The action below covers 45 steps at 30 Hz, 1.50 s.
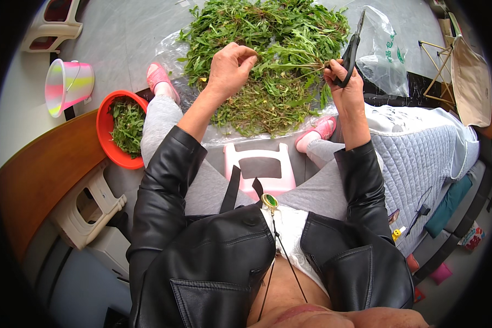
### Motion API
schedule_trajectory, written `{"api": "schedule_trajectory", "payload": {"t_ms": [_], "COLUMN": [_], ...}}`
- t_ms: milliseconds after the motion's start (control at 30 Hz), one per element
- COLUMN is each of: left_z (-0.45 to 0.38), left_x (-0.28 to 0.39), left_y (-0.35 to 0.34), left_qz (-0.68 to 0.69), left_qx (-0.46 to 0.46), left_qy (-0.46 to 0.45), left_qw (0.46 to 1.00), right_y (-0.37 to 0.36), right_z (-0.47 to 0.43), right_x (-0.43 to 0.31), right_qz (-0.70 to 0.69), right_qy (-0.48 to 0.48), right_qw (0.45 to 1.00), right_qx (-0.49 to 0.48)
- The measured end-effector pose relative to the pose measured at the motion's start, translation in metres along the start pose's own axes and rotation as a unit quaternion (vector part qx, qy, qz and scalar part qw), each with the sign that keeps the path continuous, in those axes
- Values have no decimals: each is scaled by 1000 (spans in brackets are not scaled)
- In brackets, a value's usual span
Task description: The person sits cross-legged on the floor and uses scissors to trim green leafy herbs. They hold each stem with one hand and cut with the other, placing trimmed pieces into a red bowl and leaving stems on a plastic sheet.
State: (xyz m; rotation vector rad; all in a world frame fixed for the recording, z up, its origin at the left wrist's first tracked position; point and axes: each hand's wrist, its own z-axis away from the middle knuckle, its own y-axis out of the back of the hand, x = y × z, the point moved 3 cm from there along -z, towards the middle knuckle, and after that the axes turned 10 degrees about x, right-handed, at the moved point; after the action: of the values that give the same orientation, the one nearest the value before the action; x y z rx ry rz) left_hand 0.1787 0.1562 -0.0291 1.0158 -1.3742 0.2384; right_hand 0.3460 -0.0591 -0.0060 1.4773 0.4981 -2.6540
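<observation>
My left hand (231, 67) hovers over the heap of leafy green plants (262, 24), fingers curled and thumb near the forefinger. Nothing shows between those fingertips. In my right hand (346, 84) is a pair of black-handled scissors (350, 53), blades pointing up and away from me. The same hand pinches the root end of a leafy plant (305, 57) between thumb and fingers; its leaves spread towards my left hand. Below, nearer to me, lies a pile of yellowed leaves and trimmings (262, 106). Both piles rest on a clear plastic sheet (217, 139) on the floor.
A red basin (106, 141) of greens stands by my left leg, with a colourful bucket (69, 84) beyond it. Between my legs is a pink plastic stool (285, 164). A clear plastic bag (383, 65) lies right of the heap, near a folding chair (469, 82) and a quilted cover (410, 160).
</observation>
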Motion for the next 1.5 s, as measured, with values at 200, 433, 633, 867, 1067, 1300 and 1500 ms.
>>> {"api": "schedule_trajectory", "payload": {"t_ms": [200, 433, 633, 867, 1067, 1300, 1500], "left_z": [-3, 4, 15, 17, 18, 20, 23], "left_x": [9, 30, 42, 40, 37, 30, 23], "left_y": [4, -6, -23, -35, -40, -46, -53], "left_qz": [62, 122, 145, 114, 135, 193, 236], "left_qx": [41, 4, -55, -63, -76, -110, -196], "left_qy": [10, -66, -91, -66, -35, 34, 137], "left_qw": [997, 990, 984, 989, 987, 974, 942], "right_y": [-2, -10, -19, -30, -32, -33, -34], "right_z": [1, 6, 13, 21, 25, 25, 28], "right_x": [0, 1, 6, 12, 14, 13, 14], "right_qz": [24, 79, 104, 139, 149, 186, 206], "right_qy": [45, 110, 115, 142, 151, 192, 197], "right_qw": [999, 991, 988, 980, 977, 964, 958], "right_qx": [3, -7, -11, -29, -26, -20, -23]}}
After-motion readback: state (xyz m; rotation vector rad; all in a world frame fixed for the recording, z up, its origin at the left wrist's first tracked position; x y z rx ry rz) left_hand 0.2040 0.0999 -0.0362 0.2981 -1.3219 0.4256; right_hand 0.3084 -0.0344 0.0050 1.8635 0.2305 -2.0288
